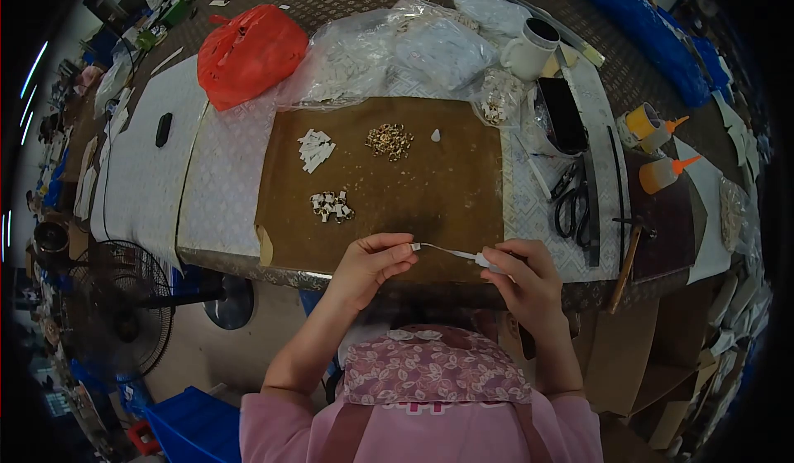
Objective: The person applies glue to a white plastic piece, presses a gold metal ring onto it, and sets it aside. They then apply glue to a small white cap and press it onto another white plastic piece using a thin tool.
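Above the front part of the brown work mat (447, 190), my left hand (376, 264) pinches a small white piece (416, 247) between thumb and fingertips. My right hand (525, 277) is closed around a small white bottle (484, 260), largely hidden by the fingers, whose thin pale tip (455, 253) points left toward that piece. Farther back on the mat lie a pile of flat white strips (315, 150), a heap of gold metal fittings (389, 142) and a cluster of white pieces with gold parts (332, 206). A white cap (436, 135) rests right of the gold heap.
Behind the mat are a red plastic bag (251, 56), clear plastic bags (356, 57) and a white mug (530, 49). To the right lie black scissors (571, 211), a hammer (628, 264) and an orange-tipped bottle (662, 175). A fan (120, 310) stands at the left.
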The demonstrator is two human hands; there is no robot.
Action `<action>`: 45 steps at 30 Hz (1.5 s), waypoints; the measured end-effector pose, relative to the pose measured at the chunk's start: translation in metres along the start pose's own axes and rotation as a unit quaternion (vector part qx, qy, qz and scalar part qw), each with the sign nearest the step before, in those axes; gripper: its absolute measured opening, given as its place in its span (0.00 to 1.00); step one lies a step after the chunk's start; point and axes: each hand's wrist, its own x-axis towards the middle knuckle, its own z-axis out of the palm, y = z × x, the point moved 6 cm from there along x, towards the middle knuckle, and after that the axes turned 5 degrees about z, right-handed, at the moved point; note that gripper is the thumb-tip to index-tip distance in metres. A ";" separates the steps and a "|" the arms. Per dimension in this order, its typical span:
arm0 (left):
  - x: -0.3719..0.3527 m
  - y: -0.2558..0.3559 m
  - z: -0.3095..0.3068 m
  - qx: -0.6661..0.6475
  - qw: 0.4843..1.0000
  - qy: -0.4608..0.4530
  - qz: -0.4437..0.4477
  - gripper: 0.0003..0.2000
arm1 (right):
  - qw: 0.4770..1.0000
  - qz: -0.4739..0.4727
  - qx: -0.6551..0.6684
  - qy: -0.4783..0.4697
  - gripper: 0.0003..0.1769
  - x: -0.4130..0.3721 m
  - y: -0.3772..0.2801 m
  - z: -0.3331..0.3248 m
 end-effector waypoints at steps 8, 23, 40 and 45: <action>-0.001 0.000 0.002 -0.006 1.000 0.004 0.002 0.11 | 1.000 -0.003 -0.004 -0.009 0.21 0.001 -0.001 0.001; -0.003 -0.004 -0.003 -0.045 0.999 0.005 -0.012 0.12 | 0.990 0.085 0.084 0.075 0.14 -0.002 0.014 -0.007; -0.010 0.000 0.005 0.058 0.998 0.015 0.012 0.08 | 0.843 0.253 0.457 0.133 0.15 -0.029 0.101 0.101; -0.009 -0.002 0.006 0.054 0.998 0.012 0.007 0.08 | 0.843 0.250 0.459 0.125 0.14 -0.029 0.099 0.098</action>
